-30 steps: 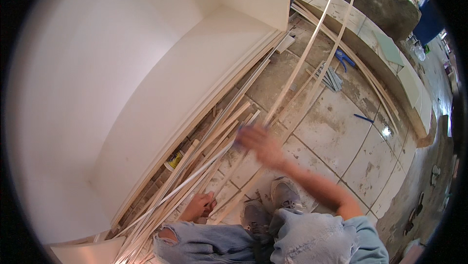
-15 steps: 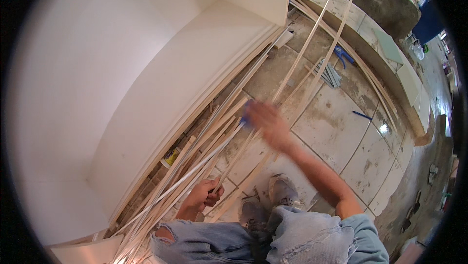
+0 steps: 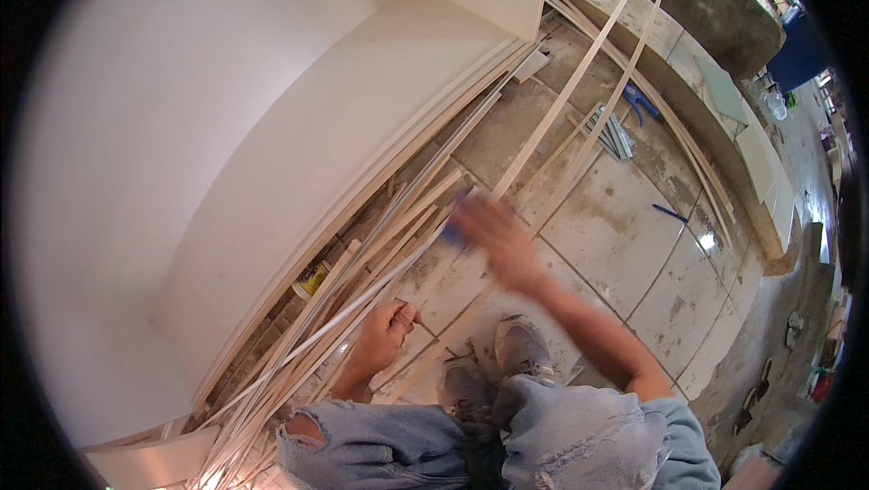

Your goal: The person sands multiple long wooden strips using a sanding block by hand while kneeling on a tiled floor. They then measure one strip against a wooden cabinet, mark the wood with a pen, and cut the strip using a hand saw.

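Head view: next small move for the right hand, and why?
Probably slide the right hand, with the blue item in it, along the pale wooden strip toward its far end. The left hand appears to hold the near end, and a long stretch lies beyond the right hand.

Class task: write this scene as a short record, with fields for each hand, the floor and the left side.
Left hand: fingers curled, seemingly around a pale strip
Right hand: blurred, at a blue object; grip unclear
Floor: stained tiles, bearing grey metal pieces and a blue tool
Left side: loose strips beside a large white structure
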`<state>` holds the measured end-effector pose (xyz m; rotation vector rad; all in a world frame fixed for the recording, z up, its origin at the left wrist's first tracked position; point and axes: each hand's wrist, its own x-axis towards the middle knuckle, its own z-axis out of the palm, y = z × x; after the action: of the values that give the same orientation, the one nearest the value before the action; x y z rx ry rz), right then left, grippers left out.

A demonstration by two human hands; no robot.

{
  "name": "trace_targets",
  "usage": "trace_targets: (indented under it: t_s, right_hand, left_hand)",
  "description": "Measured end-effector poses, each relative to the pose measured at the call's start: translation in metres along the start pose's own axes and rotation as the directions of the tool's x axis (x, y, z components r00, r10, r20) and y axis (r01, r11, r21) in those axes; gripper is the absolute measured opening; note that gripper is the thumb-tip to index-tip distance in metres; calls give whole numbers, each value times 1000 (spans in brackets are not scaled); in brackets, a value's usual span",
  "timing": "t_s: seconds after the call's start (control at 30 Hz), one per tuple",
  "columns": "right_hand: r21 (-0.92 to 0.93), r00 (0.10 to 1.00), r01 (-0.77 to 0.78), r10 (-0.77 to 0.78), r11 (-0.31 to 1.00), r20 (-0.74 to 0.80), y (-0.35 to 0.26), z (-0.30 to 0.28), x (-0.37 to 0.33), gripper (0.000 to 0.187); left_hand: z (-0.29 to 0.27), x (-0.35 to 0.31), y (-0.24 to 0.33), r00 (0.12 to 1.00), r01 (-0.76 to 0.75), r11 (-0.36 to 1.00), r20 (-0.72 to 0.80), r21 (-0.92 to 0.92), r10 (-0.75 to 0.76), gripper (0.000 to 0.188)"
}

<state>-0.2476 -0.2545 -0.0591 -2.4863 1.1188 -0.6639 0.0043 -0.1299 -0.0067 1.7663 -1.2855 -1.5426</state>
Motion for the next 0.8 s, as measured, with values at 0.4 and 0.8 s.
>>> trace_targets:
  t_s: [0.4, 0.8]
  right_hand:
    - [-280, 983, -149, 112, 949, -143, 37, -9, 24, 54]
    - [-375, 993, -81, 41, 923, -115, 86, -25, 39, 46]
  left_hand:
    - [4, -2, 4, 997, -74, 991, -6, 112, 75, 32]
    - [6, -4, -3, 967, -138, 907, -143, 397, 210, 17]
